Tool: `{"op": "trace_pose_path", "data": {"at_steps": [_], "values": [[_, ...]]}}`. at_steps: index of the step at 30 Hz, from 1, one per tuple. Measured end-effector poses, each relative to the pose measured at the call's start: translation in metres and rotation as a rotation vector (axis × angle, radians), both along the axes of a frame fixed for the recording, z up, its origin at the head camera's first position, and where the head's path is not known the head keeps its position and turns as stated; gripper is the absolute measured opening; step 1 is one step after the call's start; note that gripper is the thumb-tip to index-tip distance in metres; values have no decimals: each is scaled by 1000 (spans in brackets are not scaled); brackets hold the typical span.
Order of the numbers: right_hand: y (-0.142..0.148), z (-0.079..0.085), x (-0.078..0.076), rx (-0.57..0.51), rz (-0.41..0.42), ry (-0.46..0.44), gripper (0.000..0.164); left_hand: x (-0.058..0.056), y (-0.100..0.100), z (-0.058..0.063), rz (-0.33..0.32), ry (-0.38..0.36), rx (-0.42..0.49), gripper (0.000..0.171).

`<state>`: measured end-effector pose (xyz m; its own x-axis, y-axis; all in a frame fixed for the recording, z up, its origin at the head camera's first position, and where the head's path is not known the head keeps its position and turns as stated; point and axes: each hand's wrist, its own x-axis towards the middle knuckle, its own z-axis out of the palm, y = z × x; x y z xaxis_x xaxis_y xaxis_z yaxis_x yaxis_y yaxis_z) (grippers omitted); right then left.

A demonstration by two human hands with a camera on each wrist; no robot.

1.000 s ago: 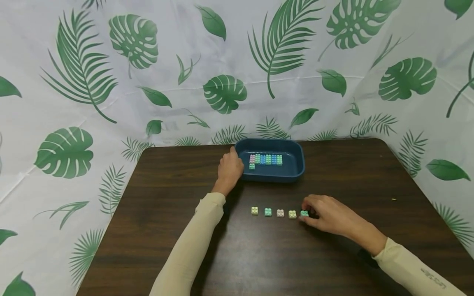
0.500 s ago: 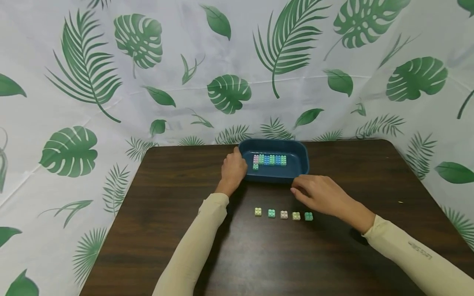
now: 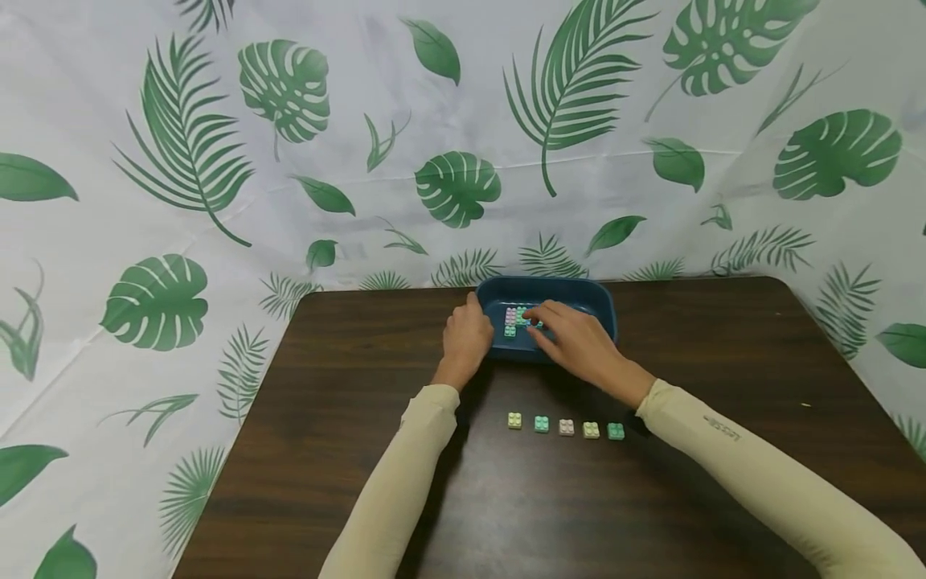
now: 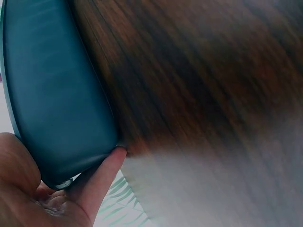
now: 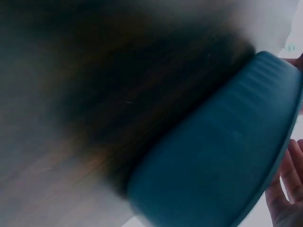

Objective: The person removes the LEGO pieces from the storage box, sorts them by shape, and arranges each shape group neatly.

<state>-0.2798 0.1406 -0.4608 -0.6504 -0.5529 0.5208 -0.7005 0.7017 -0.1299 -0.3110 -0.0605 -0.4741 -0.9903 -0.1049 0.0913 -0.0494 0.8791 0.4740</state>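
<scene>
A dark blue plastic tub stands near the back of the table. My left hand grips its left end; in the left wrist view a finger reaches along the outside of the tub. Over the tub hangs my right hand, fingers loosely bent above the toy building bricks inside. It hides part of those bricks. A pink brick and a green brick show at the left of the group. In the right wrist view the fingers are beyond the tub's wall, with nothing visible between them.
In front of the tub, a spaced row of small bricks lies on the dark wooden table: yellow, green, pink, yellow and green. A leaf-patterned cloth hangs behind.
My right hand left the green brick at the row's right end, then moved up and left over the tub. The left hand stays at the tub's left end.
</scene>
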Motion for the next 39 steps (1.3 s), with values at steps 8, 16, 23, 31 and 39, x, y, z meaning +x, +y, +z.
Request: {"op": "trace_pose_path", "data": {"at_steps": [8,16,23,31,39], "values": [[-24,-2,-30,86,-96,-206,27,3,2,1,-18,6,5,49],[-41,-11,-46,190,-129,-320,22,6,2,-3,-38,14,-7,51],[-43,-10,-46,239,-129,-317,21,4,3,-3,-47,20,-13,51],[-47,-8,-49,261,-105,-320,18,2,0,0,-32,28,-9,50],[-47,-8,-51,294,-74,-310,11,2,1,0,-35,28,-14,49]]}}
